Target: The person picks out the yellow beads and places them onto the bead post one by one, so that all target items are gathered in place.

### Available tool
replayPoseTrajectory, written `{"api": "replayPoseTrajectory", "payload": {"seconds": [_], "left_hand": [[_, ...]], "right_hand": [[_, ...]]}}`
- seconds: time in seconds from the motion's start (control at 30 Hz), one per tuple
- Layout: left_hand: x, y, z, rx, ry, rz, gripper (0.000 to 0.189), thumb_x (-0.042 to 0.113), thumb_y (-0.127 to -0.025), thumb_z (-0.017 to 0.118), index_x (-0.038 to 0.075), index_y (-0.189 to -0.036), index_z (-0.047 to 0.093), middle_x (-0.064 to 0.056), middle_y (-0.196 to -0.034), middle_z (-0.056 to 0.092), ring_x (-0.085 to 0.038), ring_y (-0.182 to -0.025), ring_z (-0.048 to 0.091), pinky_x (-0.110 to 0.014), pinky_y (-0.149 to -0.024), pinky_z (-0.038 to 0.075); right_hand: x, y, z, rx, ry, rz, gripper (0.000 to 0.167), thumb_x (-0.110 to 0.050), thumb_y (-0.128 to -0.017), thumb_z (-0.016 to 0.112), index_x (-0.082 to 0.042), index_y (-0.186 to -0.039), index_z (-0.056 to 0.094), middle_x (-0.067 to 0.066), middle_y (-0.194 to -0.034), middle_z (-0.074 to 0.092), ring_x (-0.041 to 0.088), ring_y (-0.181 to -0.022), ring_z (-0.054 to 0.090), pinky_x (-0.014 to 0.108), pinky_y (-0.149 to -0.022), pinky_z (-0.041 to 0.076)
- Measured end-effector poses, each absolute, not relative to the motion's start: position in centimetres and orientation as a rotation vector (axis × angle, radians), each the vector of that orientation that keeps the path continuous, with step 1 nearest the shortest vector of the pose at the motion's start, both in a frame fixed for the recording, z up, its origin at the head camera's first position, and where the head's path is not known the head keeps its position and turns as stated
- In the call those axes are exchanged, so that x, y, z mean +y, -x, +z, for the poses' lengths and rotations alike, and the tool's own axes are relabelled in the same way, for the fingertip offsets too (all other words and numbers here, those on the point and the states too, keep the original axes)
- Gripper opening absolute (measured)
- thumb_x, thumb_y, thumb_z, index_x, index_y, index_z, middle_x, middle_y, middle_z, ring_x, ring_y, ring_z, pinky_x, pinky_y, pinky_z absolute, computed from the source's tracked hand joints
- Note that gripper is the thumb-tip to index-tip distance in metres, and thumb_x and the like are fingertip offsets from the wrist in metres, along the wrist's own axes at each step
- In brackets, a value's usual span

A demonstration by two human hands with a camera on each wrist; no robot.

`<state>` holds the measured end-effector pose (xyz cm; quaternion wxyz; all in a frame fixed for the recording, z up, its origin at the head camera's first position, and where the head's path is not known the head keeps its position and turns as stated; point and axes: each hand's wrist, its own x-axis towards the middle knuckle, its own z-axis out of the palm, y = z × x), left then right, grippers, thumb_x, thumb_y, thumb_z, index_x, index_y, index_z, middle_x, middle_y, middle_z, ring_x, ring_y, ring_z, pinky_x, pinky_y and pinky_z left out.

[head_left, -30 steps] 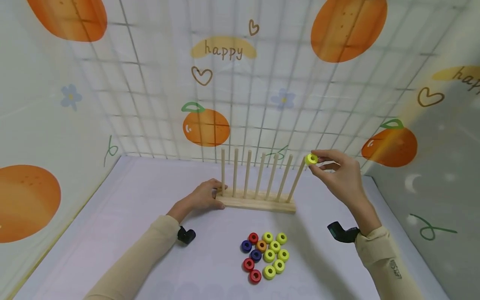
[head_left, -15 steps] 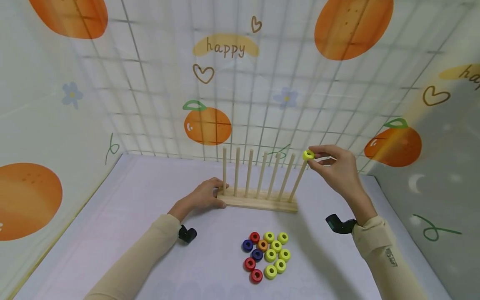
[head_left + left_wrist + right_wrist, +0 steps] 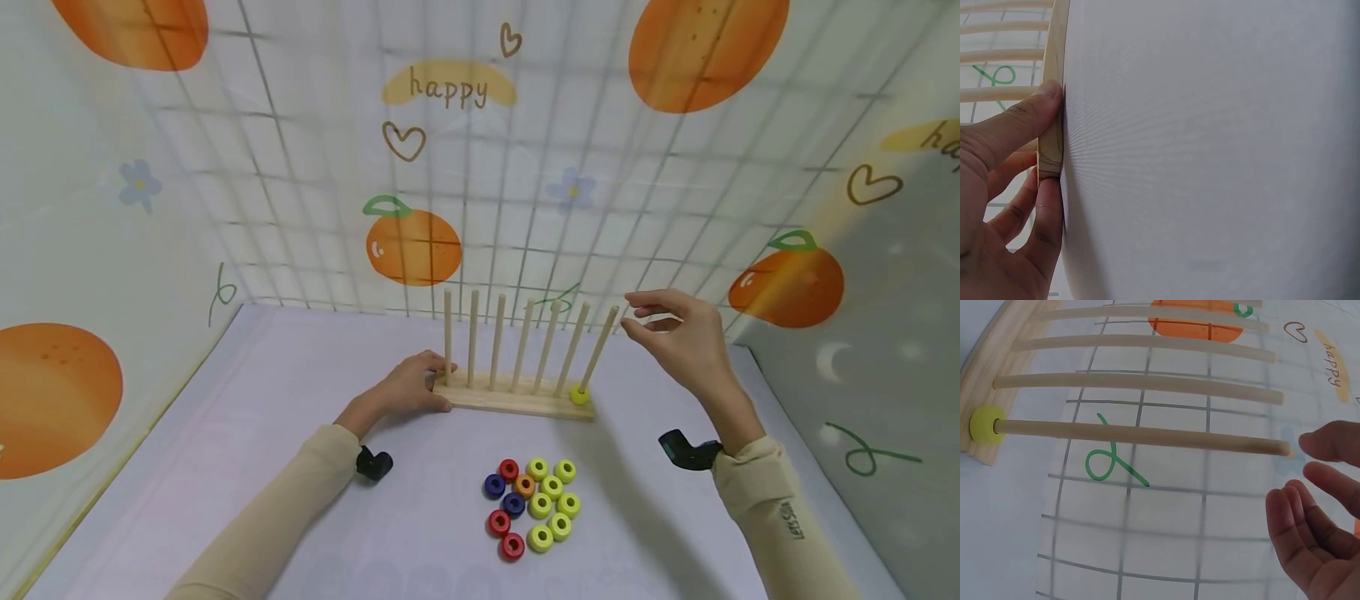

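Note:
A wooden peg stand (image 3: 517,403) with a row of upright pegs stands on the table. My left hand (image 3: 411,385) grips the left end of its base, and in the left wrist view the thumb (image 3: 1022,119) lies along one side with fingers at the end. One yellow ring bead (image 3: 580,395) sits at the foot of the rightmost peg (image 3: 600,346), threaded on it; the right wrist view shows the same yellow bead (image 3: 987,425) against the base. Just right of that peg's top, my right hand (image 3: 678,333) holds nothing, thumb and fingers parted.
In front of the stand lies a loose group of ring beads: several yellow ones (image 3: 540,505), red ones (image 3: 512,547), two dark blue ones (image 3: 513,504) and an orange one (image 3: 524,486). A printed curtain (image 3: 315,217) hangs behind the table.
The right hand brought the yellow bead over the rightmost peg's top and let it go. The bead has dropped to the base, and the hand has drawn slightly right. The left hand stays put.

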<state>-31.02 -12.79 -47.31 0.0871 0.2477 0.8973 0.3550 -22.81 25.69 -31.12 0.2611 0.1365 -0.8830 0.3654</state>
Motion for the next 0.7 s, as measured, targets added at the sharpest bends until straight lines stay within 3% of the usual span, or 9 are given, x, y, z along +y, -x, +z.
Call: {"api": "replayPoseTrajectory", "payload": {"seconds": [0.23, 0.47, 0.7], "left_hand": [[-12.7, 31.0, -47.3, 2.668, -0.72, 1.059, 0.065, 0.024, -0.075, 0.09, 0.01, -0.133, 0.064, -0.006, -0.128, 0.057, -0.029, -0.126, 0.049, -0.048, -0.107, 0.036], [-12.7, 30.9, -47.3, 2.677, -0.702, 1.049, 0.064, 0.025, -0.076, 0.09, 0.011, -0.134, 0.064, -0.005, -0.129, 0.057, -0.028, -0.126, 0.048, -0.048, -0.107, 0.036], [-12.7, 31.0, -47.3, 2.669, -0.701, 1.058, 0.064, 0.024, -0.077, 0.089, 0.011, -0.134, 0.063, -0.005, -0.129, 0.056, -0.025, -0.123, 0.049, -0.046, -0.105, 0.039]], "right_hand": [[26.3, 22.1, -31.1, -2.384, -0.374, 1.01, 0.029, -0.007, -0.087, 0.076, -0.001, -0.115, 0.073, 0.011, -0.108, 0.07, 0.01, -0.088, 0.06, 0.012, -0.075, 0.049], [27.2, 21.3, -31.4, -2.37, -0.362, 1.02, 0.028, -0.005, -0.086, 0.077, -0.003, -0.113, 0.074, 0.011, -0.107, 0.071, 0.017, -0.088, 0.063, 0.011, -0.074, 0.049], [28.1, 20.2, -32.1, -2.384, -0.353, 1.031, 0.027, -0.006, -0.085, 0.078, -0.002, -0.112, 0.074, 0.012, -0.106, 0.07, 0.004, -0.086, 0.06, 0.011, -0.074, 0.049]]}}
